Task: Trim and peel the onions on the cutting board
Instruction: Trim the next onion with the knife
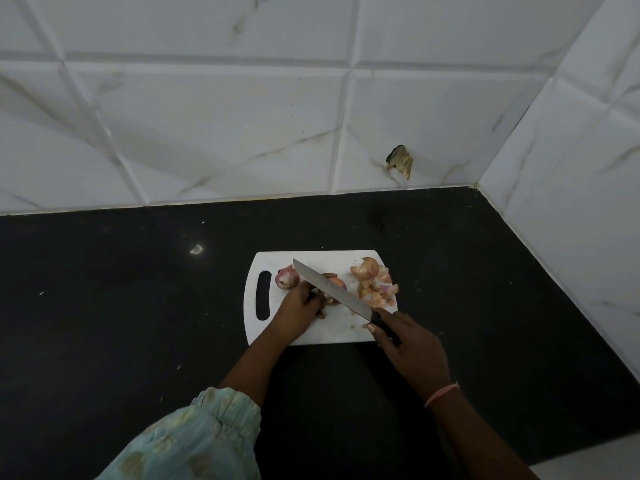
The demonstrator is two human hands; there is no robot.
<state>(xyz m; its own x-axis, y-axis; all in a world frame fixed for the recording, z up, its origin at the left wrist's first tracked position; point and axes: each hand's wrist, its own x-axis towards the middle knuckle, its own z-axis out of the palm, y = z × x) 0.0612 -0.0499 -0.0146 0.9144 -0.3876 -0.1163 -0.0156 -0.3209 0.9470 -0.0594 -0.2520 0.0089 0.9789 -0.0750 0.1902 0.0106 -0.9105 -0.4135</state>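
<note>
Head view. A white board [332,327] lies on a dark bench [138,289], its long axis running left to right and its handle slot [263,295] at the left end. The right hand [408,344] holds a knife [332,289]; the grip is closed round the black handle [384,327], fingers curled over it, near the board's right front corner. From this grip the blade runs up and to the left, its long axis diagonal across the board, the tip pointing toward the board's far left and ending just above the left hand. The left hand [299,311] rests on the board left of the knife grip, fingers curled over an onion [337,283] that lies under the middle of the blade; whether the edge touches the onion cannot be told. The onion shows orange-brown skin just beyond the blade, mostly hidden by hand and steel, so its own axis cannot be told. A second onion [286,277], purple-skinned, sits just left of the left-hand fingertips, beside the slot, its root end facing the camera. A heap of peels [375,282] lies beyond the knife grip at the board's far right corner. A pale patterned sleeve [194,441] covers the left upper arm; a pink band [441,394] circles the right wrist. White tiles [242,116] back the bench, one with a chipped hole [400,161].
</note>
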